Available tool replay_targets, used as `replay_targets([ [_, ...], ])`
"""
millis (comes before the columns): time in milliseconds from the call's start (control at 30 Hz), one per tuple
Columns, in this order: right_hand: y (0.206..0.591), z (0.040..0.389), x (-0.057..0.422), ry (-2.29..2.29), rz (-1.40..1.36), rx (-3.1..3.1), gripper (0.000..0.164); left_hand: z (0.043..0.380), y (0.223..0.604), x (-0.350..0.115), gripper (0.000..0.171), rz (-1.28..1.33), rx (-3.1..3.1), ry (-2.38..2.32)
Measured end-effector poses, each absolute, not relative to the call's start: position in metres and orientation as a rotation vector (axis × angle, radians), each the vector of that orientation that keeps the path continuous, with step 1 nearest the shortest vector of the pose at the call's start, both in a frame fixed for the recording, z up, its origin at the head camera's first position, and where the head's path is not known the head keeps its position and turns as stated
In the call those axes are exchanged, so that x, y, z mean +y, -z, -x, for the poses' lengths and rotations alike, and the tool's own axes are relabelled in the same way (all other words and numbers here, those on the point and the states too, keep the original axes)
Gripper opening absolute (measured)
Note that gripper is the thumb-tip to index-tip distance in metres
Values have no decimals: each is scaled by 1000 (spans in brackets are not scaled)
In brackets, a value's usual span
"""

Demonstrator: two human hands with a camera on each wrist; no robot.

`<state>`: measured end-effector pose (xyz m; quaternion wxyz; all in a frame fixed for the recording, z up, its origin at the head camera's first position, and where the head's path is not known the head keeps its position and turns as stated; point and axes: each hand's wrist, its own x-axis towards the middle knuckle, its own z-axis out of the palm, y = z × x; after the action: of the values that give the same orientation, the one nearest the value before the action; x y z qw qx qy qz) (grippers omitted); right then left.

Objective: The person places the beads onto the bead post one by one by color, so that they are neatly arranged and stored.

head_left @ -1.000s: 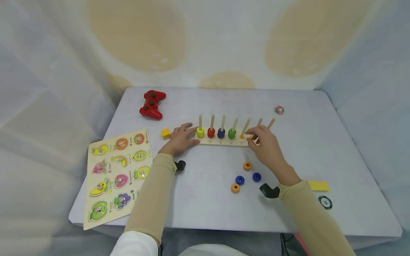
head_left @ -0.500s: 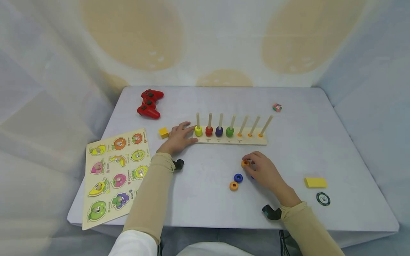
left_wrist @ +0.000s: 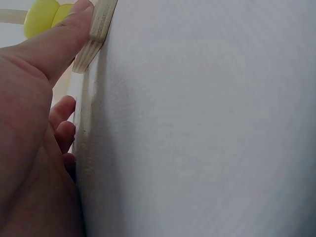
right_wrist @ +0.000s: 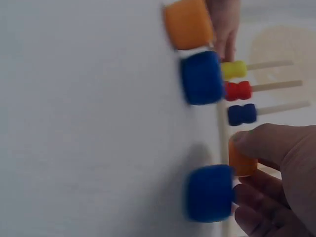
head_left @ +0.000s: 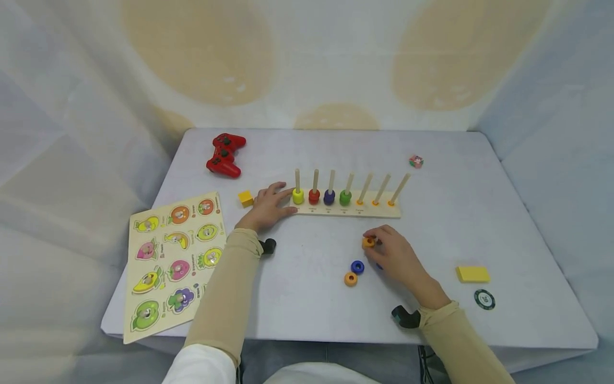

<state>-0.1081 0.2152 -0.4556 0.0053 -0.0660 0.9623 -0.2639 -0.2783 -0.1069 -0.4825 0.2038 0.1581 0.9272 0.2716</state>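
Note:
The wooden peg board [head_left: 336,212] stands mid-table with a row of upright pegs. Its left pegs carry yellow [head_left: 298,196], red [head_left: 314,197], dark blue [head_left: 329,197] and green [head_left: 345,198] beads; the three right pegs are bare. My left hand [head_left: 268,209] rests at the board's left end, fingers extended, thumb on the edge beside the yellow beads [left_wrist: 42,19]. In front of the board, my right hand [head_left: 393,256] pinches an orange bead [right_wrist: 242,158] between thumb and fingers. Near it lie a blue bead [head_left: 357,267], another orange bead [head_left: 350,279] and a second blue bead [right_wrist: 210,193], mostly hidden by the hand in the head view.
A fruit puzzle board [head_left: 163,224] lies at the left, with a red game controller [head_left: 225,154] behind it. A yellow cube [head_left: 245,199] sits by my left hand. To the right are a yellow block [head_left: 473,274], a poker chip [head_left: 484,299] and a small trinket [head_left: 416,161].
My right hand has come back from the right pegs toward me, down to the loose beads, and has taken hold of an orange one. The left hand stays at the board's end.

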Motion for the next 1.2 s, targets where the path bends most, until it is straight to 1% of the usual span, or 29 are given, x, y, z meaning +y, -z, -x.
replay_targets([
  [100, 438, 124, 219, 878, 240, 3111, 31, 279, 482, -107, 70, -445, 2591, -755],
  [333, 390, 177, 221, 1045, 255, 3354, 32, 278, 482, -106, 69, -458, 2594, -772],
  [500, 373, 194, 219, 942, 236, 3318, 33, 276, 482, -103, 68, -472, 2585, -787],
  [733, 369, 197, 220, 890, 193, 3297, 37, 276, 478, -99, 68, -504, 2605, -761],
  [900, 368, 195, 220, 934, 226, 3331, 34, 276, 476, -98, 68, -494, 2606, -780],
  [1033, 373, 185, 217, 956, 347, 3339, 30, 276, 479, -101, 68, -474, 2603, -770],
  [1200, 388, 153, 204, 780, 644, 3151, 23, 276, 485, -104, 68, -462, 2613, -742],
])
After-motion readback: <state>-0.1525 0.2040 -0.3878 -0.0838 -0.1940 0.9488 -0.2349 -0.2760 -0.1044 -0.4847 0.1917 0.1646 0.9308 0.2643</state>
